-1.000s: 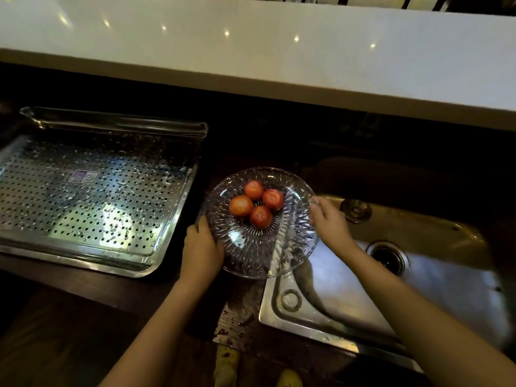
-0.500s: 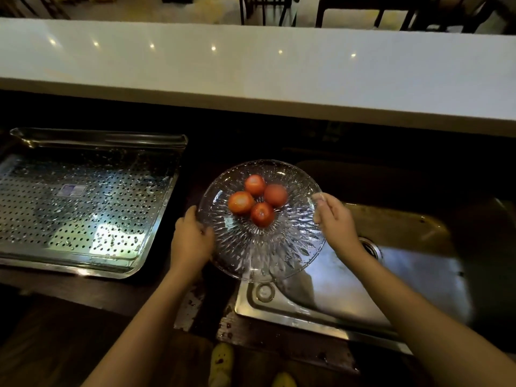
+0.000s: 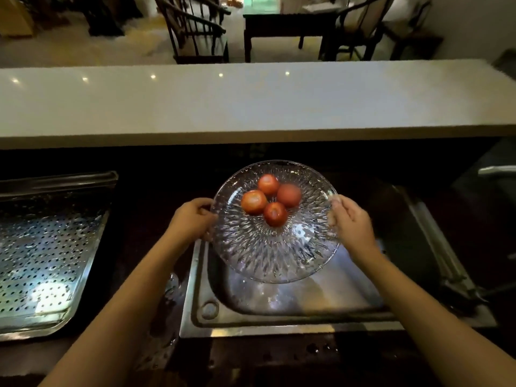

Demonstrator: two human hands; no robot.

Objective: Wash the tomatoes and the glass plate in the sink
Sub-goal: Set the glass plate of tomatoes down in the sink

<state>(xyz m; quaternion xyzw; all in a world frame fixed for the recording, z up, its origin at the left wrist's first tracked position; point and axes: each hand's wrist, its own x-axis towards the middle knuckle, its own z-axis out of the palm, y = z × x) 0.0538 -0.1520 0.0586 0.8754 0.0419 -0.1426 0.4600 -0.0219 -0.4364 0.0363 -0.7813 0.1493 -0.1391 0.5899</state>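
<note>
Glass gripped on both sides. Holding the plate (image 3: pixel 268 255) at opposite rims: left hand (image 3: pixel 192 219) on the left edge with fingers (image 3: pixel 205 204) curled round it, right hand (image 3: pixel 350 219) on the right edge with fingers (image 3: pixel 336 203) closed on the glass. Carrying four tomatoes (image 3: pixel 253 201), bunched just beyond the centre and touching one another.

Shifted rightward over the last second: from straddling the left lip of the sink (image 3: pixel 307 300) and the dark bench (image 3: pixel 145 208), to hanging over the basin, apparently clear of its floor. Kept close to level throughout, with the fruit in much the same cluster. Left behind on the far left: perforated steel tray (image 3: pixel 47 247), well apart from the plate.

Meaning for the task: carry nearly done, washing not yet begun. No running water to be seen; no tap made out in the dim right-hand side. Next, probably, lowering into the basin or freeing one hand for the tap. Worth minding: ribbed glass loaded with loose round fruit, likely to tip or slip in a one-handed hold.
</note>
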